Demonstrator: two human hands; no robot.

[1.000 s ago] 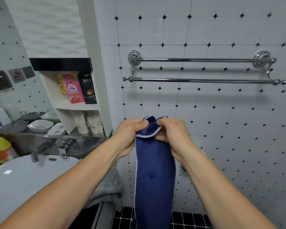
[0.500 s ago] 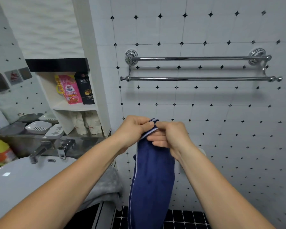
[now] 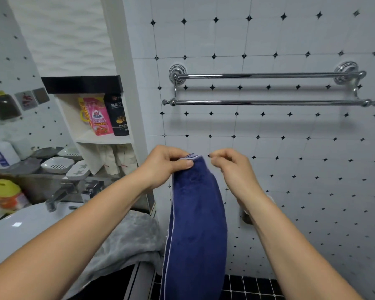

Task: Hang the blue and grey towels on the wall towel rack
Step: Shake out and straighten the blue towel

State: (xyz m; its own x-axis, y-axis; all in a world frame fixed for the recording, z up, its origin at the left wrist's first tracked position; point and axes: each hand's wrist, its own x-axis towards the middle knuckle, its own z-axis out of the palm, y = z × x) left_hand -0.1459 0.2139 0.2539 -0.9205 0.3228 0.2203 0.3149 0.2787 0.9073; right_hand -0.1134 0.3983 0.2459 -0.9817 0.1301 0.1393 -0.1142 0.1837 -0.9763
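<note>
Your left hand (image 3: 167, 164) pinches the top hem of the blue towel (image 3: 195, 224), with the thumb pressed on the pale edging at the upper corner. That is the only grip on the cloth. From there the blue towel drops straight down as a long folded strip between your two forearms and runs out of the bottom of the view, its white piping showing along the left side.

Your right hand (image 3: 233, 169) is just beside the towel's top corner but apart from it, and a sliver of white tile shows between the cloth and your fingertips (image 3: 214, 156). Its fingers are curled inward with the thumb drawn toward them, and no cloth shows between them.

The towel rack (image 3: 268, 102) is fixed to the tiled wall (image 3: 301, 191) above both hands and well apart from them. It has two chrome bars, one above the other, and the towel's top hangs below the left part of the lower bar.

The grey towel (image 3: 128, 237) lies bunched on the right edge of the white basin (image 3: 20, 230), under your left arm and just left of the hanging blue strip. Behind the basin you have a chrome tap (image 3: 56, 195), white soap dishes (image 3: 56, 164) and an open shelf (image 3: 104, 139) holding a pink pouch (image 3: 97, 118) and a black pouch (image 3: 117, 114) side by side
</note>
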